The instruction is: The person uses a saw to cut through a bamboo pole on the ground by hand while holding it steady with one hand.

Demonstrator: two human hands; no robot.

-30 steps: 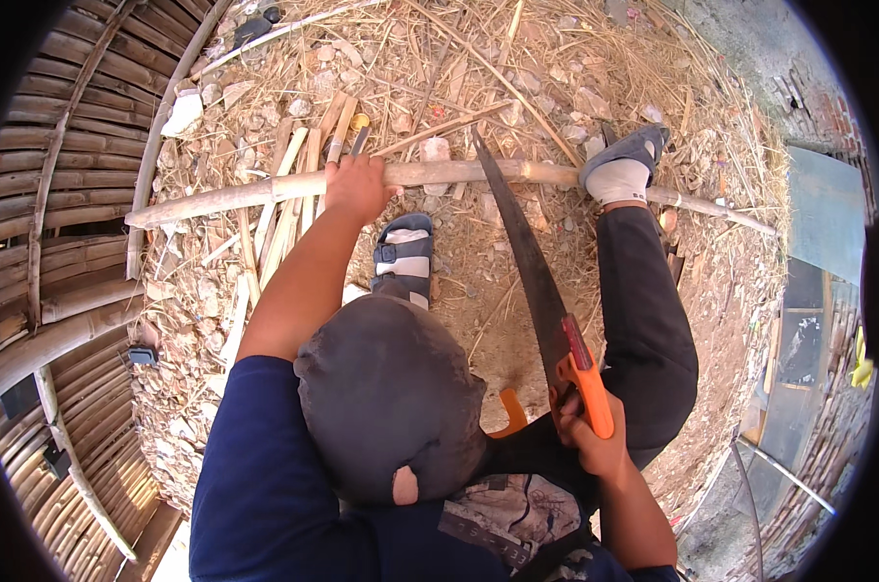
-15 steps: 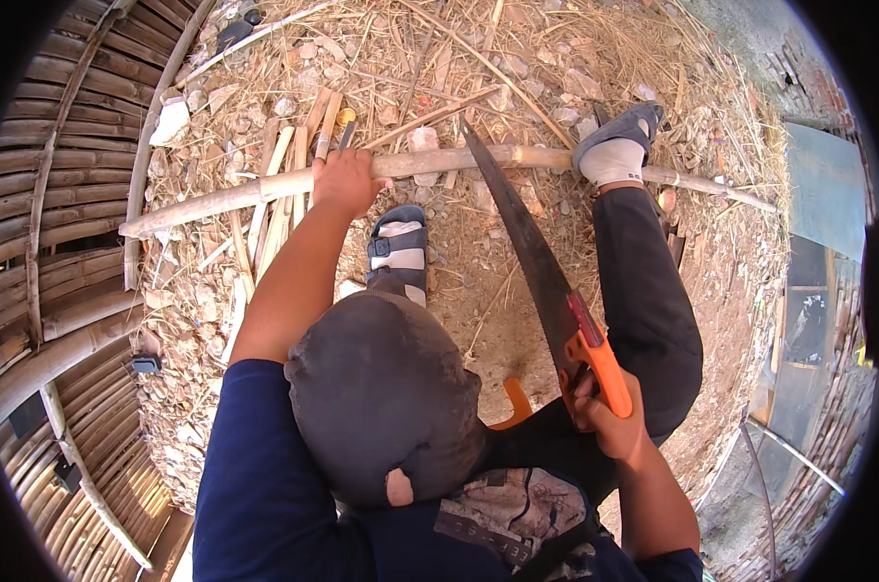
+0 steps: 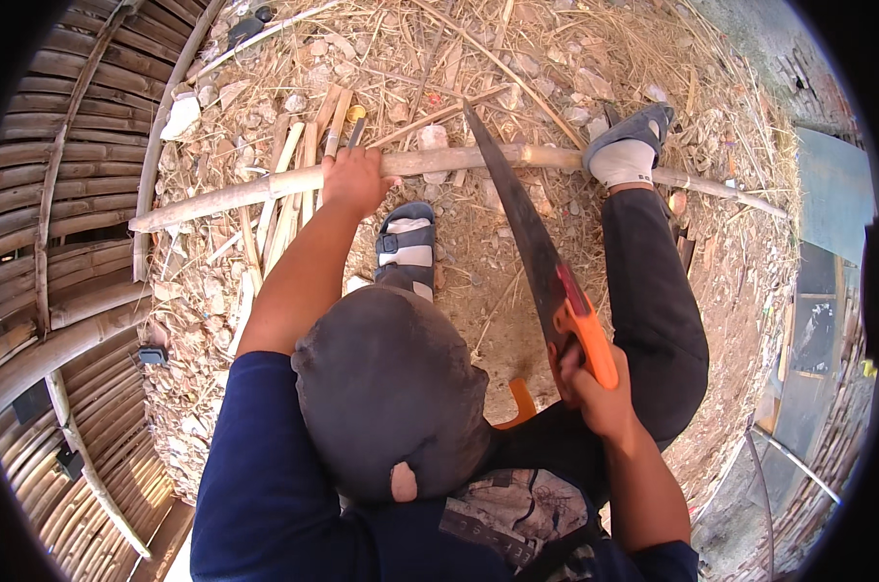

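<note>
A long pale bamboo pole (image 3: 439,161) lies crosswise over the ground in front of me. My left hand (image 3: 354,181) is closed over it, left of its middle, with the thumb along the near side. In my right hand (image 3: 598,393) is the orange handle of a handsaw (image 3: 523,218). Its dark blade runs away from me and crosses the pole near the tip. Whether the teeth have bitten into the pole cannot be seen. My right foot, in a sock and dark sandal (image 3: 630,145), presses on the pole to the right of the blade.
Split bamboo strips (image 3: 289,194) lie beneath the pole beside my left hand. Stones and straw cover the ground. A slatted bamboo wall (image 3: 90,145) rises at left, a brick wall (image 3: 828,407) at right. A curved orange piece (image 3: 519,400) sits by my right thigh.
The saw has slid a little away from me, its tip now farther past the pole. My left hand keeps its place on the pole.
</note>
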